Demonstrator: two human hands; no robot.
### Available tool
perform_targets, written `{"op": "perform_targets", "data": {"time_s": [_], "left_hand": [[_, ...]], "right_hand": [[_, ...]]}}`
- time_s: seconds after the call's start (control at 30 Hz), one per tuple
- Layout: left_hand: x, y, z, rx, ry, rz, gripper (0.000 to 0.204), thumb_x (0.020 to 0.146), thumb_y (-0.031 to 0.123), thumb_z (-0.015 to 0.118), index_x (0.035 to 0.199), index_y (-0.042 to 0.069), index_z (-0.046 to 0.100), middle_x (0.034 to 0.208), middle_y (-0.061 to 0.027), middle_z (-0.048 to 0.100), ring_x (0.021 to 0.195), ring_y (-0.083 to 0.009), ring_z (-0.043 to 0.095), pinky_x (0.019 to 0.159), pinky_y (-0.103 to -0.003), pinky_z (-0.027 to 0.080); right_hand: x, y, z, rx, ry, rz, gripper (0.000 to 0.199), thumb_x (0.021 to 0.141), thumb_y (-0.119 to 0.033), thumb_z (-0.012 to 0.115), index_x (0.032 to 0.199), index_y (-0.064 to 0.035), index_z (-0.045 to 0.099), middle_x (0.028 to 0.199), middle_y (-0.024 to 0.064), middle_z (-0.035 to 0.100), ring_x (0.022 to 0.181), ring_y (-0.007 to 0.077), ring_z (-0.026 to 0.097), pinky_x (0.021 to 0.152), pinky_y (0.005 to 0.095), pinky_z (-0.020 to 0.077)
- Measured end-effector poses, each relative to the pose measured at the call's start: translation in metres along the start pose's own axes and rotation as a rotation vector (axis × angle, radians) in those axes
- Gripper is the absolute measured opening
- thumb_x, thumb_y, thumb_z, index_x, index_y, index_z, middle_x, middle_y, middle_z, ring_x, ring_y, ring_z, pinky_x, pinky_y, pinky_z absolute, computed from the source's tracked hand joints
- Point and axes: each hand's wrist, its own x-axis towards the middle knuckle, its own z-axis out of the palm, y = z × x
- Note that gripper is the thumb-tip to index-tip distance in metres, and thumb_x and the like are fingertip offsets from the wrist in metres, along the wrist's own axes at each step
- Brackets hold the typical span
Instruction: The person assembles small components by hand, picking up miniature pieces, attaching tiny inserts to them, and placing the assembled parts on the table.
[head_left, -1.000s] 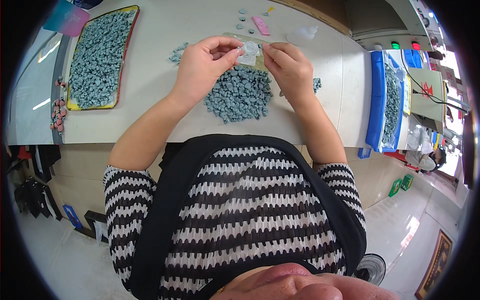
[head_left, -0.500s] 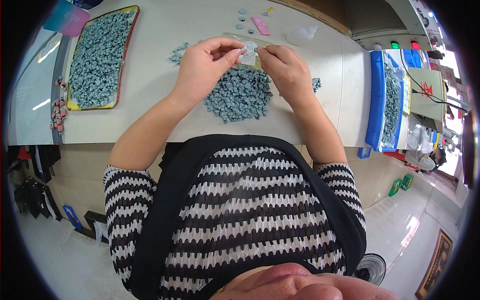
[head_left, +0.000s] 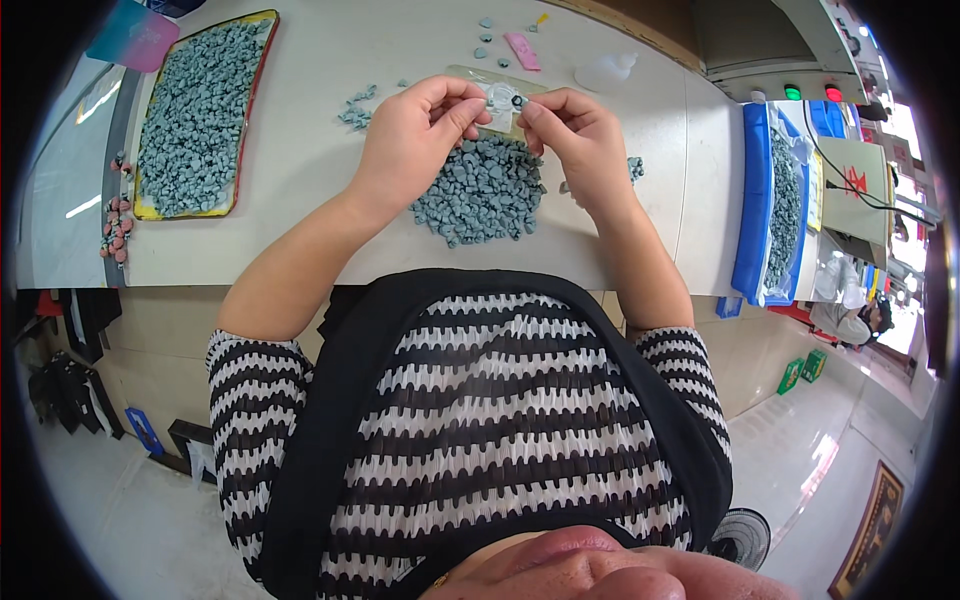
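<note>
Both my hands are raised over the far edge of a heap of small grey-green pieces [head_left: 478, 200] on the white table. My left hand [head_left: 415, 140] pinches something small between thumb and forefinger, mostly hidden by the fingertips. Facing it, my right hand [head_left: 580, 140] grips a small dark-marked piece [head_left: 518, 101] by thumb and forefinger, its dark end turned toward my left hand. A narrow gap separates the fingertips. Just beyond and beneath them lies a flat yellowish pad [head_left: 468, 73] with clear plastic on it.
At the left stands a yellow-and-red-rimmed tray [head_left: 243, 150] full of grey-green pieces, with small pink pieces [head_left: 118, 225] beside it. A blue bin [head_left: 750, 210] holds more at the right. A pink packet [head_left: 522, 52] and a whitish translucent object [head_left: 605, 70] lie at the back.
My right hand has turned and opened out somewhat, so the dark-marked piece in its fingertips now shows. My left hand has barely moved.
</note>
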Motion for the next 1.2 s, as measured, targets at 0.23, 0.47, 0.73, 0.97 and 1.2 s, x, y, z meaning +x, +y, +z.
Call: {"op": "perform_targets", "data": {"time_s": [0.23,0.47,0.73,0.97,1.2], "left_hand": [[0.0,-0.003,0.0,0.074,-0.018,0.041,0.02,0.095,0.013,0.06,0.108,-0.002,0.062,0.091,-0.0063,0.068,0.082,-0.0088,0.062,0.073,-0.022,0.049],[-0.001,-0.001,0.002,0.126,-0.016,0.06,0.018,0.093,0.013,0.062,0.105,-0.001,0.063,0.089,-0.0056,0.068,0.083,-0.0093,0.063,0.073,-0.022,0.049],[-0.003,0.001,0.004,0.182,-0.022,0.081,0.017,0.091,0.012,0.064,0.103,0.0,0.065,0.089,-0.004,0.068,0.084,-0.0096,0.063,0.075,-0.023,0.049],[-0.003,-0.001,0.004,0.216,-0.008,0.124,0.017,0.09,0.011,0.065,0.102,-0.001,0.066,0.091,-0.0048,0.069,0.084,-0.0112,0.064,0.077,-0.025,0.05],[-0.004,-0.003,0.003,0.278,0.012,0.157,0.016,0.09,0.012,0.066,0.1,-0.001,0.066,0.09,-0.0052,0.069,0.082,-0.0112,0.064,0.075,-0.025,0.05]], "right_hand": [[0.0,0.002,-0.002,0.11,-0.086,0.068,0.018,0.092,-0.015,0.062,0.095,0.0035,0.062,0.079,0.0048,0.063,0.066,0.0094,0.054,0.062,0.0232,0.0442],[-0.001,0.002,0.0,0.084,-0.078,0.047,0.016,0.091,-0.013,0.063,0.093,0.0026,0.062,0.077,0.0044,0.062,0.066,0.0096,0.054,0.062,0.0233,0.0444],[-0.004,0.005,0.003,-0.098,-0.022,-0.006,0.016,0.088,-0.012,0.068,0.094,0.0032,0.066,0.083,0.0029,0.067,0.073,0.0053,0.059,0.066,0.0204,0.0484],[-0.003,0.012,0.005,-0.247,0.04,-0.159,0.012,0.084,-0.009,0.071,0.09,0.0019,0.068,0.083,0.0045,0.068,0.069,0.0077,0.062,0.064,0.0222,0.0501],[-0.003,0.015,0.008,-0.333,0.066,-0.314,0.01,0.079,-0.004,0.072,0.087,0.0014,0.068,0.08,0.0072,0.066,0.067,0.0118,0.062,0.063,0.0246,0.0503]]}}
